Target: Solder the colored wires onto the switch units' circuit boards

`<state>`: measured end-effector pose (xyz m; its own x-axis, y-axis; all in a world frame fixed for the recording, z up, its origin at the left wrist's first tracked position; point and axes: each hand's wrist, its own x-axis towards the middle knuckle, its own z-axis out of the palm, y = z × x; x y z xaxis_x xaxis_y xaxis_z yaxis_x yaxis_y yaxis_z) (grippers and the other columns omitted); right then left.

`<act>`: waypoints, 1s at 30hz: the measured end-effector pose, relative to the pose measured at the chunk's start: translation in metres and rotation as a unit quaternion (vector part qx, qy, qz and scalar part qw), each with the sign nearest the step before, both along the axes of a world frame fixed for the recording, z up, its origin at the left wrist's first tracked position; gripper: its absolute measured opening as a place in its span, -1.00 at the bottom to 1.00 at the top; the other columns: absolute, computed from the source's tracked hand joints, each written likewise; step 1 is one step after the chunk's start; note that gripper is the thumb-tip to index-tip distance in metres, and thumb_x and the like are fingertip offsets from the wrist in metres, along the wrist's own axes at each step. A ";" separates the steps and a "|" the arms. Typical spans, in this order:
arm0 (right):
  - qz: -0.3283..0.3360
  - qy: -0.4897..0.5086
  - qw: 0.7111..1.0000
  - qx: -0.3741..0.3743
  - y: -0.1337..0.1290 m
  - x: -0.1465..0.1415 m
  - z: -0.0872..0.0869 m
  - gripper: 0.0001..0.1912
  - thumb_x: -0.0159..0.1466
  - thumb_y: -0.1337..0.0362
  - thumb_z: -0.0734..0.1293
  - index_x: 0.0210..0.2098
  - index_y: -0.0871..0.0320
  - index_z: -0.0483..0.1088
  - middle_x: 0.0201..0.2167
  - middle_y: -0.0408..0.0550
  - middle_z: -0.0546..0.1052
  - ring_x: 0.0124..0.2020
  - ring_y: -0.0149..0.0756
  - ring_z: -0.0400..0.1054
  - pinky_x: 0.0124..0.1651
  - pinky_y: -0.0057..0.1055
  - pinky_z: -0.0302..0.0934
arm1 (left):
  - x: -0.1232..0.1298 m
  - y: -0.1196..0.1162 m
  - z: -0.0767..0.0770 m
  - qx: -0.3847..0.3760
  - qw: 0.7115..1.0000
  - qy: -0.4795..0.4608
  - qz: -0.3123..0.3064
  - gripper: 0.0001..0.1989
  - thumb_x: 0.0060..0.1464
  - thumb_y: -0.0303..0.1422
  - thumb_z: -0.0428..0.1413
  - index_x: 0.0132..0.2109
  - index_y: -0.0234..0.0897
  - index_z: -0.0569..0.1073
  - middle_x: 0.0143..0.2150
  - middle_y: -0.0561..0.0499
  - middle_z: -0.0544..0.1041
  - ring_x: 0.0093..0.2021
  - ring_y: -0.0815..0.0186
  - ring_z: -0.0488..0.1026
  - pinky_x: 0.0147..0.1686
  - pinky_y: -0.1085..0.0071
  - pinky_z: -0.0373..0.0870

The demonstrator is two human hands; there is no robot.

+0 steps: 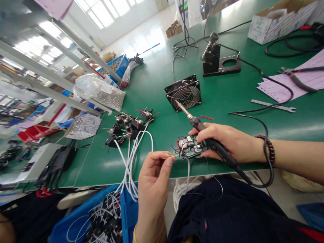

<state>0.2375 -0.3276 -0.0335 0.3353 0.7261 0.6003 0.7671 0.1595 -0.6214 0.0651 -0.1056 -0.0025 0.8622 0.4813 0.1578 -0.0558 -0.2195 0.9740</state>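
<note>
1. Our left hand (155,173) pinches a yellow wire (174,156); our right hand (227,136) grips soldering iron (197,125) and circuit board (193,148) near the bench (154,84) edge.
2. We're apparently positioning wire; soldering next calls for turning the iron boardward.

Left forearm (149,224) pokes up from 6 o'clock, left hand (154,175) with thumb (165,167) and index finger (162,154) pinched together, tips aimed around 2 o'clock. Right forearm (298,155) runs in from about 3 o'clock, right hand (224,136) curled in a grip, fingers (206,132) bent toward 9 o'clock. The 2 hands are pretty near each other, both bare.
</note>
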 end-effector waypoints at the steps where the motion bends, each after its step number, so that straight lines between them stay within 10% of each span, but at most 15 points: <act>1: -0.001 -0.001 1.000 0.000 0.000 0.000 0.000 -0.68 0.50 0.15 0.52 0.17 0.01 0.46 0.12 0.06 0.71 0.16 -0.09 0.66 0.26 -0.15 0.54 | 0.002 -0.001 -0.001 -0.048 0.999 0.004 0.002 -0.89 0.29 -0.29 0.44 -0.16 -0.14 0.67 -0.22 0.08 0.73 -0.18 0.39 0.67 -0.09 0.53 0.58; 6: -0.003 -0.010 1.000 0.004 0.000 0.000 -0.001 -0.67 0.50 0.12 0.53 0.17 0.01 0.46 0.12 0.06 0.72 0.16 -0.09 0.66 0.27 -0.15 0.54 | 0.022 0.000 0.002 -0.184 0.982 0.036 0.022 -0.64 -0.01 -0.18 0.60 -0.26 -0.21 0.63 -0.35 0.06 0.69 -0.34 0.38 0.60 -0.29 0.52 0.55; 19: 0.001 -0.011 1.000 -0.002 0.000 0.002 -0.001 -0.67 0.52 0.09 0.51 0.17 0.01 0.45 0.11 0.07 0.71 0.15 -0.09 0.66 0.21 -0.15 0.56 | 0.028 0.010 0.038 -0.004 0.990 0.100 -0.097 -0.81 0.20 -0.20 0.47 -0.17 -0.20 0.72 -0.31 0.02 0.64 -0.32 0.33 0.51 -0.32 0.46 0.48; 30: 0.010 0.014 1.000 -0.001 0.000 0.001 0.000 -0.68 0.50 0.12 0.53 0.16 0.01 0.48 0.11 0.06 0.70 0.14 -0.09 0.64 0.22 -0.18 0.54 | 0.036 0.018 0.027 -0.089 0.989 0.107 -0.044 -0.68 -0.02 -0.19 0.58 -0.30 -0.23 0.65 -0.33 0.01 0.66 -0.32 0.31 0.55 -0.25 0.42 0.50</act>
